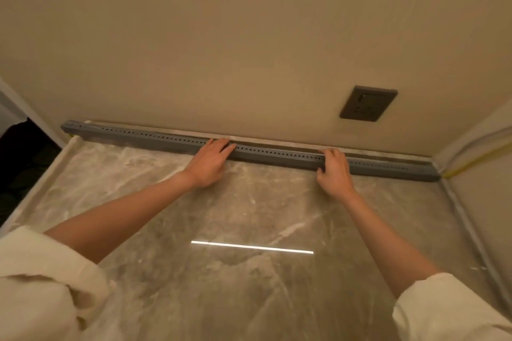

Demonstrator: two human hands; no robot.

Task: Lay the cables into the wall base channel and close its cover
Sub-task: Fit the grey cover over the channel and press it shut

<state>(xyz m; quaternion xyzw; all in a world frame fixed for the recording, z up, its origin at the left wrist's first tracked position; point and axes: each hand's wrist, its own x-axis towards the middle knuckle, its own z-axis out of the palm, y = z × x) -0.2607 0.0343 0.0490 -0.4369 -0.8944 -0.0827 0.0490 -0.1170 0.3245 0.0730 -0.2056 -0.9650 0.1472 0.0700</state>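
Observation:
A long grey channel cover point(277, 153) with a row of small holes runs along the foot of the beige wall, from the left doorway to the right corner. Behind it a pale metal strip of the base channel point(374, 151) shows against the wall. My left hand point(209, 162) lies flat on the cover near its middle, fingers stretched over the top edge. My right hand point(333, 171) grips the cover further right, fingers over the top and thumb on the front face. No cables are visible.
The glossy marble floor point(249, 230) is under protective film, dusty with white smears. A dark wall socket point(368, 104) sits above the channel at right. A film-covered panel with yellow tape point(476, 158) bounds the right side. A dark doorway point(25, 163) opens at left.

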